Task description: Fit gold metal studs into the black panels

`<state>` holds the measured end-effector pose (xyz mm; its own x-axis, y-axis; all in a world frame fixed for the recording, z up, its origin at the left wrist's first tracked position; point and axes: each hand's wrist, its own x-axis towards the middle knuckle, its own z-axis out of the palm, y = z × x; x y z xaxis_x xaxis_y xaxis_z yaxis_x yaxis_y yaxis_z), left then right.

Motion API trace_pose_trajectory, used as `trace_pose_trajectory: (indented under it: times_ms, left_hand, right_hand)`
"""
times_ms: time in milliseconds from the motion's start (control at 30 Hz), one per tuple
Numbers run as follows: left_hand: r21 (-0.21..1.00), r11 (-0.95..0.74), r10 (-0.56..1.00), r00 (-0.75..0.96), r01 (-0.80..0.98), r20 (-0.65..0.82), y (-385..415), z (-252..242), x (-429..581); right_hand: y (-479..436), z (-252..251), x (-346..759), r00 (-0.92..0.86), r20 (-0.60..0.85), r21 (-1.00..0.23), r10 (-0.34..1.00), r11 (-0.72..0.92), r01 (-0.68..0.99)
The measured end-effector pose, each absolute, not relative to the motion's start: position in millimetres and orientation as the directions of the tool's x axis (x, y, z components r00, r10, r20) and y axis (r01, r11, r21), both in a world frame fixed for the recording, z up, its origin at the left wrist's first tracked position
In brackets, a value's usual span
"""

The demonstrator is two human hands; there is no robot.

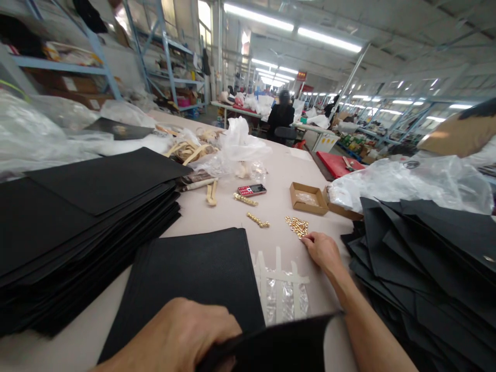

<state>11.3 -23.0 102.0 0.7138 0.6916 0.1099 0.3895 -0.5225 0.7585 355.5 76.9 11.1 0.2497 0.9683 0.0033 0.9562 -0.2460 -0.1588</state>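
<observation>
My left hand (pixel 186 330) sits at the bottom of the view, curled around the edge of a black textured panel (pixel 271 345) that curves up toward me. Beneath it lies a larger black pebbled panel (pixel 194 284) on the pale table (pixel 279 165). My right hand (pixel 321 251) reaches forward, its fingertips at a small heap of gold metal studs (pixel 297 226). Whether those fingers pinch a stud is too small to tell. Just left of that hand lies a clear sheet with white tape strips (pixel 281 289).
Tall stacks of black panels stand at left (pixel 77 222) and right (pixel 426 258). Gold stud strips (pixel 245 199), a red mobile phone (pixel 251 190), a small cardboard box (pixel 308 199), cream straps (pixel 189 152) and plastic bags (pixel 236 147) share the table. A seated co-worker (pixel 281 111) is farther back.
</observation>
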Motion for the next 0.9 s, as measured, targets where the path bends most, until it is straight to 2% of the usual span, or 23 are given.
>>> trace_pose_trajectory:
  times_ms: [67,167,233,300,400,533,600,667,733,900]
  left_hand:
    - [0.585,-0.76,0.525,0.797,0.282,0.298,-19,119,10]
    - [0.276,-0.927,0.36,0.801,0.252,0.478,-20,147,10]
    - [0.106,-0.957,0.284,0.808,0.269,0.516,-27,158,10]
    - [0.022,-0.96,0.252,0.829,0.279,0.499,-36,159,10]
    - [0.0,-0.962,0.244,0.859,0.273,0.449,-47,145,6]
    - [0.012,-0.962,0.238,0.816,0.273,0.527,-55,119,-3]
    - [0.029,-0.955,0.261,0.789,0.295,0.556,-57,111,-6]
    - [0.047,-0.949,0.284,0.779,0.312,0.559,-61,105,-8]
    - [0.06,-0.944,0.3,0.772,0.323,0.56,-65,101,-9]
    - [0.118,-0.93,0.35,0.734,0.349,0.582,-73,94,-14]
  right_hand:
    - [78,13,354,0.246,-0.012,-0.128,0.969,-0.245,0.961]
    - [76,16,352,0.243,0.0,-0.107,0.97,-0.241,0.965]
    - [73,20,351,0.245,0.021,-0.117,0.969,-0.241,0.964]
    - [67,26,349,0.236,0.042,-0.154,0.971,-0.227,0.962]
    - [51,38,338,0.177,0.041,-0.272,0.983,-0.159,0.949]
    - [5,63,291,-0.042,-0.018,-0.515,0.999,0.027,0.857]
    - [-24,78,259,-0.227,0.016,-0.686,0.974,0.176,0.706]
    - [-49,89,231,-0.398,0.103,-0.797,0.912,0.315,0.516]
    - [-64,95,210,-0.481,0.164,-0.835,0.861,0.381,0.396]
    - [-77,87,190,-0.483,0.16,-0.88,0.861,0.346,0.326]
